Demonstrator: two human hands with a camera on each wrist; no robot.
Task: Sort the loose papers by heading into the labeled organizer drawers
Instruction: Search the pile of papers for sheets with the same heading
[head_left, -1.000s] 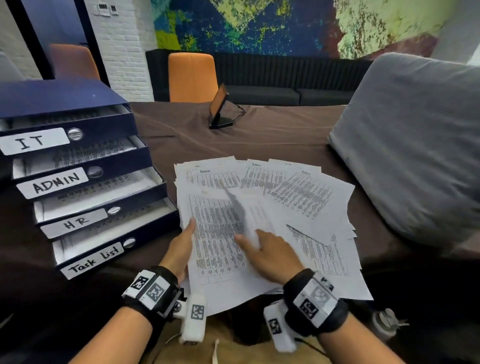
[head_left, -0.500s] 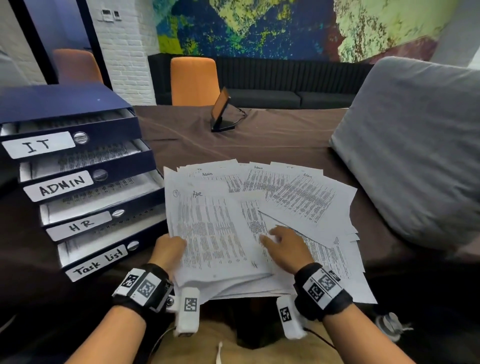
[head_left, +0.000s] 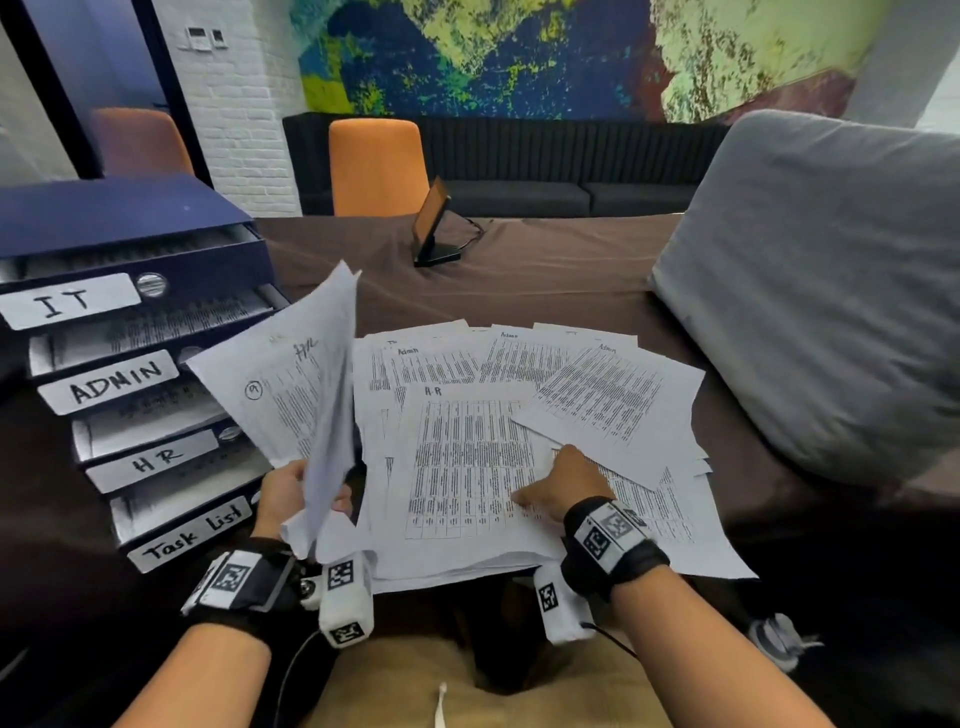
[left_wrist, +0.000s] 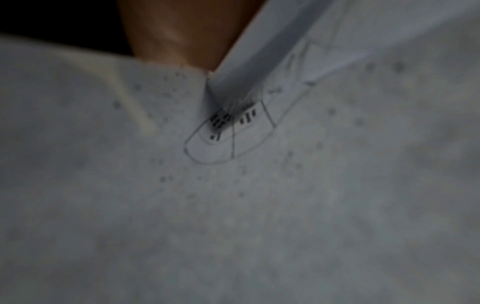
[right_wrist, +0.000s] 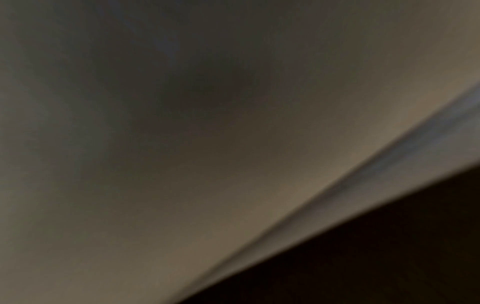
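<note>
My left hand (head_left: 298, 496) grips the lower edge of an "HR"-headed sheet (head_left: 291, 395), lifted and bent above the table, in front of the blue organizer (head_left: 119, 228). Its drawers are labeled IT (head_left: 67, 301), ADMIN (head_left: 111, 382), HR (head_left: 156, 460) and Task List (head_left: 192, 532); all stand partly pulled out with papers inside. My right hand (head_left: 556, 488) rests on the spread pile of loose papers (head_left: 613, 395), fingers on another "H-R" sheet (head_left: 467, 457). The left wrist view shows only blurred paper (left_wrist: 233, 185) close up. The right wrist view is dark and blurred.
A brown cloth covers the table (head_left: 545, 280). A large grey cushion (head_left: 831, 291) lies at the right, touching the papers' edge. A small tilted screen on a stand (head_left: 434, 228) sits at the far middle. Orange chairs (head_left: 376, 166) stand behind the table.
My left hand has lifted the HR sheet off the pile and swung it up and left toward the organizer. Another H-R sheet now lies uncovered. My right hand stayed on the pile.
</note>
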